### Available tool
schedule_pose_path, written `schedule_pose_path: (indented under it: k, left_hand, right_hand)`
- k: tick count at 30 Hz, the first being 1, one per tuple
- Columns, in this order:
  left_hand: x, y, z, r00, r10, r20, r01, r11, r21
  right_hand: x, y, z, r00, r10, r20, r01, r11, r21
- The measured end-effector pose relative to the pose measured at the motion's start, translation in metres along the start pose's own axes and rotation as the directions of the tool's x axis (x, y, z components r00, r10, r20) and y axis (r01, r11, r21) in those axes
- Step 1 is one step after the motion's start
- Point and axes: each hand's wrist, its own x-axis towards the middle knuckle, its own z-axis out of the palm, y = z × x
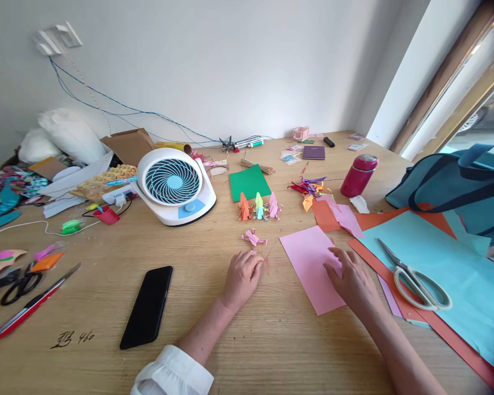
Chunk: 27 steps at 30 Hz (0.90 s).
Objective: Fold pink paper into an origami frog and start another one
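Your right hand point(352, 280) lay open, flat on the pink sheet point(310, 269) at lower center; your left hand point(242, 274) rested loosely curled, empty. I judged the paper light, creasing easily; take its edge.

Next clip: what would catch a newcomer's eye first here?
Probably the white and blue desk fan standing left of centre on the wooden table, with a row of small folded paper figures just to its right. Nearer, the right hand rests on a pink paper sheet, and the left hand lies on bare wood.

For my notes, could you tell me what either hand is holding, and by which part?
Nothing is held. The right hand lies flat on the pink paper, near its right edge; the left hand rests on the table.
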Motion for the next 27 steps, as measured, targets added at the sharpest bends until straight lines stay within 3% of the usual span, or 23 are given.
schedule_pose_path:
  k: [3, 6, 10, 15, 22, 27]
  left_hand:
    - [-0.002, 0.018, 0.008, 0.996, 0.027, 0.088, -0.018, 0.995, -0.1]
    - [-0.003, 0.032, 0.019, 0.99, -0.048, 0.131, 0.07, 0.984, -0.166]
    - [-0.001, 0.049, 0.03, 0.978, -0.134, 0.158, 0.164, 0.966, -0.199]
    - [-0.001, 0.065, 0.033, 0.967, -0.102, 0.232, 0.135, 0.982, -0.133]
    - [-0.002, 0.064, 0.036, 0.956, -0.021, 0.293, 0.05, 0.995, -0.091]
    - [-0.003, 0.062, 0.036, 0.936, 0.038, 0.349, -0.003, 0.995, -0.103]
  right_hand:
    - [0.002, 0.015, -0.004, 0.993, 0.117, 0.004, -0.112, 0.958, -0.266]
    - [0.001, 0.018, -0.003, 0.991, 0.13, 0.015, -0.118, 0.939, -0.324]
    - [0.002, 0.018, 0.0, 0.995, 0.089, 0.049, -0.074, 0.966, -0.247]
    - [0.002, 0.014, 0.001, 0.997, 0.047, 0.066, -0.032, 0.977, -0.211]
    - [-0.001, 0.012, 0.009, 0.998, -0.069, -0.013, 0.066, 0.987, -0.146]
    - [-0.001, 0.013, 0.01, 1.0, 0.003, 0.023, -0.002, 1.0, -0.016]
